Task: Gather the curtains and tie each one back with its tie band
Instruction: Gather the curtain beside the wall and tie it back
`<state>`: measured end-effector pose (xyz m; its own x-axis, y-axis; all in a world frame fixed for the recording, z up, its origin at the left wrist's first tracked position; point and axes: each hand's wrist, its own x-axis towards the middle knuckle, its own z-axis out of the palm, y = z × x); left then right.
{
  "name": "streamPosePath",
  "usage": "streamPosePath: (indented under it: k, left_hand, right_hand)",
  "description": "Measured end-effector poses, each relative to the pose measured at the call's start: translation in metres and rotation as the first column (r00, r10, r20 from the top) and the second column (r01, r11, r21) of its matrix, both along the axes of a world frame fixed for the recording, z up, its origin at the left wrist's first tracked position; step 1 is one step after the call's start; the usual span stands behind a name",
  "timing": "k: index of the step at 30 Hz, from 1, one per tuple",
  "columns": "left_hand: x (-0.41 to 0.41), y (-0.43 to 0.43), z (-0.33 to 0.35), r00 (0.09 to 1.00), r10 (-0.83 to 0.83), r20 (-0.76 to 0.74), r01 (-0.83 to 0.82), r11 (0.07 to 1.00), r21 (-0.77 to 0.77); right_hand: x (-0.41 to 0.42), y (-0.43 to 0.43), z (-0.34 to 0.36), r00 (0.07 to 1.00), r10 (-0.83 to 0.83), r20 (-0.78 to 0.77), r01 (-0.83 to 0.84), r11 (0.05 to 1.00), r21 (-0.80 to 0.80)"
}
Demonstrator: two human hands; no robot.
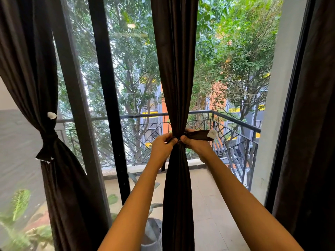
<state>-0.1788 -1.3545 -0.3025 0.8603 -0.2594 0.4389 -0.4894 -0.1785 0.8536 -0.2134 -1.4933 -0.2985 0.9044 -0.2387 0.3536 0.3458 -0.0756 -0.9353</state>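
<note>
The left grip (162, 147) and right grip (194, 144) each pinch an end of the band (198, 135) round the middle curtain (176, 78). If either slackens before a knot bites, the gather could spill open.

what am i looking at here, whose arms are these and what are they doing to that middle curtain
There is no machine here: a person wears a camera on the head, looking forward and down, so you see their own bare arms. This single picture is that head view. They stand at a tall window with a balcony railing outside. The left hand and right hand meet at the middle curtain, gathered into a narrow bundle. Both pinch the dark tie band wrapped round it; one end with a white tag sticks out to the right, the other hangs below the left hand. The left curtain is already tied with its own band. The right curtain hangs straight, with no band visible.
</note>
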Motion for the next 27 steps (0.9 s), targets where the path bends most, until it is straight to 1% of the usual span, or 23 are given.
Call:
streamPosePath:
  k: [3,5,8,10,12,13,14,16,18,19,21,22,25,27]
  left_hand:
    - [0.001,0.0,0.0,0.999,0.029,-0.02,-0.029,1.0,-0.002]
    - [0.002,0.0,-0.002,0.999,-0.001,-0.046,-0.001,0.999,-0.032]
    - [0.003,0.003,0.001,0.997,-0.034,-0.067,0.033,0.999,-0.022]
    - [0.001,0.008,0.01,0.988,-0.097,-0.121,0.097,0.995,-0.004]
    - [0.002,0.014,0.02,0.953,-0.215,-0.211,0.22,0.976,-0.002]
    - [0.002,0.017,0.025,0.942,-0.24,-0.236,0.251,0.968,0.018]
    - [0.001,0.02,0.029,0.946,-0.227,-0.233,0.246,0.968,0.058]
    - [0.002,0.024,0.034,0.978,-0.137,-0.157,0.156,0.981,0.115]
    - [0.002,0.028,0.037,1.0,-0.009,-0.006,0.01,0.985,0.171]
    - [0.003,0.027,0.038,0.998,0.041,0.056,-0.052,0.977,0.206]
    - [0.004,0.023,0.036,0.987,0.119,0.103,-0.142,0.958,0.25]
    - [0.002,0.02,0.036,0.981,0.162,0.111,-0.185,0.952,0.245]
    - [-0.005,0.009,0.03,0.953,0.258,0.159,-0.282,0.948,0.146]
    - [-0.009,0.005,0.027,0.944,0.277,0.176,-0.291,0.955,0.055]
  right_hand:
    - [0.004,-0.001,0.0,0.999,-0.044,-0.031,0.044,0.999,0.001]
    - [0.003,-0.001,0.0,0.996,-0.068,-0.052,0.069,0.998,0.011]
    - [0.0,-0.002,0.002,0.989,-0.128,-0.081,0.127,0.992,-0.009]
    - [-0.003,-0.004,0.004,0.986,-0.143,-0.086,0.143,0.99,-0.016]
    - [-0.006,-0.006,0.006,0.99,-0.124,-0.074,0.122,0.992,-0.024]
    - [-0.009,-0.006,0.006,0.991,-0.118,-0.059,0.116,0.993,-0.031]
    - [-0.011,-0.005,0.007,0.992,-0.115,-0.042,0.113,0.993,-0.041]
    - [-0.014,-0.005,0.007,0.994,-0.11,-0.022,0.109,0.993,-0.051]
    - [-0.018,-0.006,0.008,0.994,-0.108,-0.015,0.106,0.992,-0.074]
    - [-0.019,-0.007,0.007,0.995,-0.101,-0.011,0.1,0.991,-0.092]
    - [-0.019,-0.01,0.008,0.996,-0.088,-0.025,0.084,0.988,-0.13]
    - [-0.019,-0.01,0.01,0.996,-0.08,-0.036,0.073,0.985,-0.159]
    - [-0.015,-0.015,0.016,0.998,-0.052,-0.038,0.041,0.966,-0.256]
    - [-0.014,-0.018,0.019,0.998,-0.06,-0.037,0.045,0.949,-0.311]
